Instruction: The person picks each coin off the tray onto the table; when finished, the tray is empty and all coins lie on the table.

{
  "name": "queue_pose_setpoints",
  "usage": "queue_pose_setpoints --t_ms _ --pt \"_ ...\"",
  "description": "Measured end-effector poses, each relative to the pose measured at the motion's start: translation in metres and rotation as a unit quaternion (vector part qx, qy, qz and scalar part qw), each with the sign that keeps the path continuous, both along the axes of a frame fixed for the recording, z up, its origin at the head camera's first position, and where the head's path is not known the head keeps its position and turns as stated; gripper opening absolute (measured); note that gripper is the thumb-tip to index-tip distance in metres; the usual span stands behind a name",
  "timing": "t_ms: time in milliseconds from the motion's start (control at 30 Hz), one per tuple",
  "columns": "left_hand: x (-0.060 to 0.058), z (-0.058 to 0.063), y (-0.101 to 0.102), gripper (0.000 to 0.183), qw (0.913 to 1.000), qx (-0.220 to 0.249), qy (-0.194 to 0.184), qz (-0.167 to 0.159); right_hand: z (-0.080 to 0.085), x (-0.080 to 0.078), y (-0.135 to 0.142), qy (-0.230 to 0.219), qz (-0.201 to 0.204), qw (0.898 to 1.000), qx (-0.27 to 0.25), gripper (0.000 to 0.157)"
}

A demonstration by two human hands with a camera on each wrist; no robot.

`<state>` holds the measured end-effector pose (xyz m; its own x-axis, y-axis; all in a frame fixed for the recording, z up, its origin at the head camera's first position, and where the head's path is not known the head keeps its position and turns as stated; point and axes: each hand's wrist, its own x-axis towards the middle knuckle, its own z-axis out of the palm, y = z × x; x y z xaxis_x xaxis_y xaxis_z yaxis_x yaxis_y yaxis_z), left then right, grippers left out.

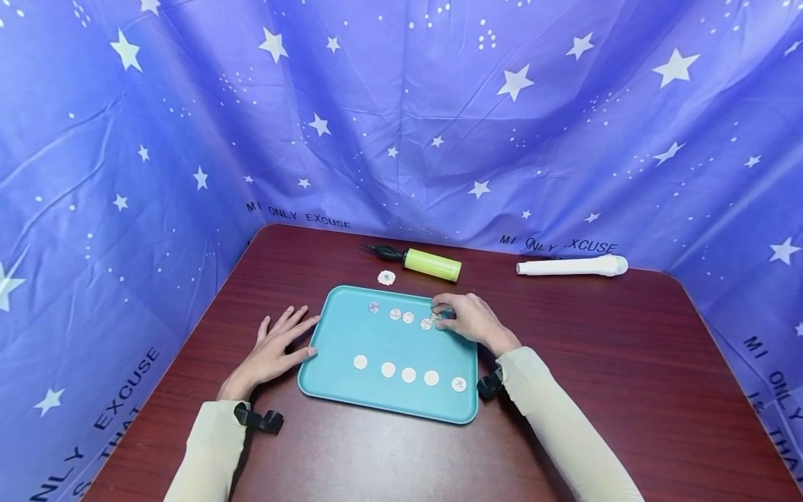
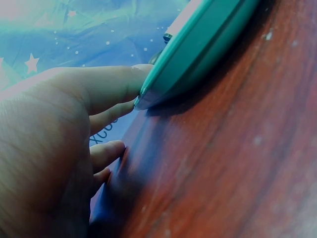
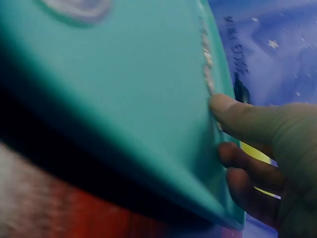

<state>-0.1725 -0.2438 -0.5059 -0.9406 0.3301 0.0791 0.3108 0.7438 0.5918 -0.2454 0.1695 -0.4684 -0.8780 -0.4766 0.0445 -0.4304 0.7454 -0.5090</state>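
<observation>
A turquoise tray (image 1: 389, 341) lies on the table with small round whitish discs in two rows. My right hand (image 1: 473, 321) reaches over its far right corner. Thumb and fingers pinch a patterned disc (image 1: 436, 317) at the right end of the far row, flat against the tray. Next to it is another patterned disc (image 1: 426, 324). In the right wrist view, the thumb (image 3: 223, 104) is down at that row. With fingers spread, my left hand (image 1: 272, 352) rests at the tray's left side, and fingertips touch the rim (image 2: 148, 94).
Behind the tray lie a yellow-green hand pump (image 1: 433, 265) with a black nozzle and a scalloped disc (image 1: 386, 277). A white stick (image 1: 571, 266) with a thicker, grey-tipped end is at the back right. Starry blue cloth (image 1: 401, 174) hangs around the dark red table (image 1: 596, 362).
</observation>
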Motion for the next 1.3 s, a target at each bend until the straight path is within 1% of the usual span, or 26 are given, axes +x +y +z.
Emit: queue_pose_setpoints --t_ms 167,367,500,700,867,1033,1133,1233,1300 --pt "0.0 -0.001 -0.001 0.064 1.0 0.002 -0.001 0.001 -0.001 0.002 -0.002 0.022 -0.014 1.0 0.004 0.036" --pt "0.0 -0.002 -0.001 0.065 1.0 0.001 -0.003 0.002 -0.002 0.006 -0.004 0.039 -0.01 0.999 0.017 0.033" --pt "0.0 -0.003 -0.002 0.065 1.0 0.001 -0.003 0.001 -0.002 0.007 -0.005 0.034 -0.006 0.999 0.029 0.034" --pt "0.0 -0.003 -0.001 0.065 1.0 0.001 0.001 0.0 0.0 0.007 -0.005 0.013 -0.003 0.999 0.043 0.036" --pt "0.0 -0.002 0.0 0.065 1.0 0.001 -0.001 0.0 0.001 0.007 -0.004 0.003 -0.006 0.999 0.043 0.039" --pt "-0.001 -0.001 0.0 0.065 1.0 0.0 0.0 0.0 0.002 0.009 -0.003 0.008 -0.014 0.999 0.035 0.038" --pt "-0.001 -0.001 0.0 0.065 1.0 -0.003 0.0 0.0 0.002 0.01 -0.002 0.018 -0.017 0.999 0.03 0.03" --pt "0.0 -0.001 0.0 0.065 1.0 -0.005 -0.001 0.0 0.0 0.011 0.0 0.033 -0.015 0.999 0.021 0.016" --pt "0.001 -0.001 0.0 0.065 1.0 -0.004 -0.001 0.0 0.0 0.011 0.002 0.041 -0.014 0.999 0.014 0.01"
